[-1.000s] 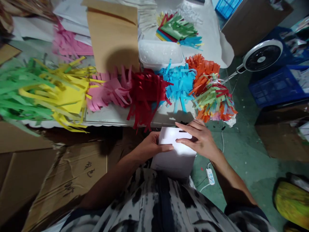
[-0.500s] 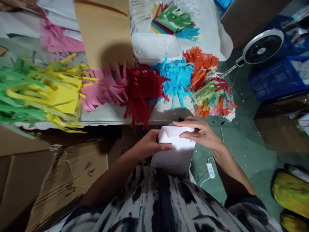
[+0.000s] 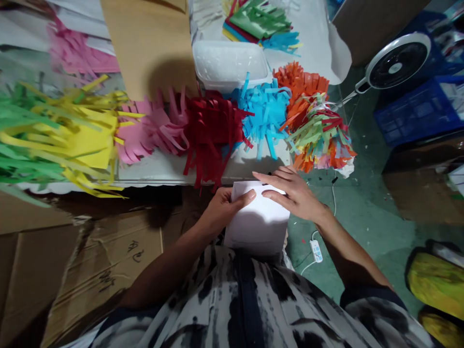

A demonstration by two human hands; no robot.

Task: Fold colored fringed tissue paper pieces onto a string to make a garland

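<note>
A white paper piece [image 3: 256, 224], either a stack of sheets or a flat box, rests against my lap below the table's front edge. At its upper left corner my left hand [image 3: 227, 207] grips it, thumb lying on top and the other fingers hidden behind. My right hand [image 3: 290, 191] is at the upper right edge, which sits between the thumb on the near face and the fingers reaching over the far side. Just beyond the hands, dark red fringed paper [image 3: 213, 130] hangs over the table edge, with blue fringed paper [image 3: 264, 106] beside it.
Along the table [image 3: 159, 166] lie yellow [image 3: 96, 135], pink [image 3: 139, 130] and orange [image 3: 300, 89] fringed papers, plus a white plastic tub [image 3: 230, 63]. Cardboard [image 3: 119, 270] lies at lower left. A fan [image 3: 398, 66], a blue crate [image 3: 409, 113] and a power strip [image 3: 316, 250] are on the right.
The folded-looking flap at the paper's top edge now lies flat. My right hand has shifted slightly left and away from me; my left hand moved a little left.
</note>
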